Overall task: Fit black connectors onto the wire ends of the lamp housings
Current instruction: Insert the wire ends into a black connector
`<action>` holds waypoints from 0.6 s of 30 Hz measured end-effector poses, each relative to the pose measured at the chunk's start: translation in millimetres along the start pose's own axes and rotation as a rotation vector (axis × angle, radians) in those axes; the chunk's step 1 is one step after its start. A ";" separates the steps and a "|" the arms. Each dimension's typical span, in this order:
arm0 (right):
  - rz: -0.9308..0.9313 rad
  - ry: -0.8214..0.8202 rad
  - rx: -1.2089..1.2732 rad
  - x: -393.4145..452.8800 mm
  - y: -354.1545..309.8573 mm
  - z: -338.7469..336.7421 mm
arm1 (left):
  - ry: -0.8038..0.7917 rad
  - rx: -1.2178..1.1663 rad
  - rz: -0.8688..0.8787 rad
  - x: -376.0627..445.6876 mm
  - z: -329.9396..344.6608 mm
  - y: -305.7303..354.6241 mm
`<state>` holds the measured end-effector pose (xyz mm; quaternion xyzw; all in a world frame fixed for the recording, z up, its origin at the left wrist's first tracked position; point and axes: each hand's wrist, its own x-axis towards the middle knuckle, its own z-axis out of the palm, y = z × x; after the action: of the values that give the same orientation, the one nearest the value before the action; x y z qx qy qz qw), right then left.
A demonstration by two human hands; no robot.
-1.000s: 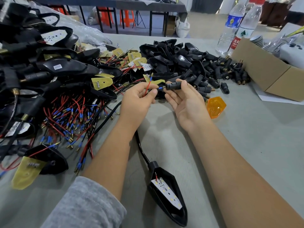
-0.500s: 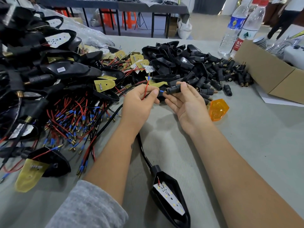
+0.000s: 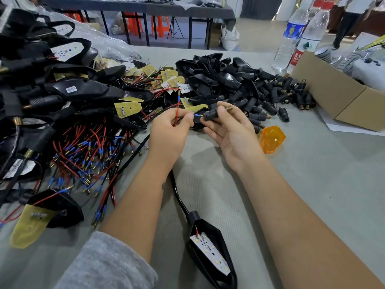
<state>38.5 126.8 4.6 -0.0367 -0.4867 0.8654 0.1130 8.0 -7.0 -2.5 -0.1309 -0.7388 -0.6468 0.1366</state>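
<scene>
A single wide-angle view comes from the person's head, looking forward and steeply down along both forearms onto the grey cloth-covered surface (image 3: 312,184). It sits close: the left hand (image 3: 168,132) and right hand (image 3: 233,132) fill the middle of the frame, with a grey sleeve (image 3: 108,265) at the bottom edge. Straight lines bow toward the borders. The upper edge reaches a dark table (image 3: 135,6) across the room.

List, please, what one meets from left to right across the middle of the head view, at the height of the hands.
Pile of wired housings → left hand pinching the red wire → black connector in the right hand → orange lens → cardboard box.
</scene>
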 end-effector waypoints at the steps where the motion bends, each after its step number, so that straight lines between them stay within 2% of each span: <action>1: -0.004 -0.025 -0.024 -0.4 0.2 0.0 | 0.018 -0.014 -0.020 0.4 0.1 -0.3; 4: -0.012 -0.071 -0.066 -1.8 0.6 0.9 | 0.039 -0.034 -0.072 1.2 -0.8 -0.4; 6: -0.021 -0.074 -0.089 -2.6 1.8 2.3 | 0.000 -0.039 -0.071 -0.2 -1.0 1.5; 10: -0.038 -0.003 -0.093 -2.5 2.9 4.1 | -0.079 -0.024 -0.047 -4.0 1.7 5.3; 13: -0.024 0.043 -0.100 -2.0 1.4 3.2 | -0.066 -0.057 -0.091 -4.7 4.3 7.9; 18: -0.071 0.013 -0.245 -4.2 2.6 3.2 | -0.029 -0.059 -0.138 -6.5 5.1 10.7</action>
<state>41.6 121.9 3.9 -0.0383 -0.5890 0.7947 0.1413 17.8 -0.6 4.2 -0.0929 -0.7285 -0.6744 0.0770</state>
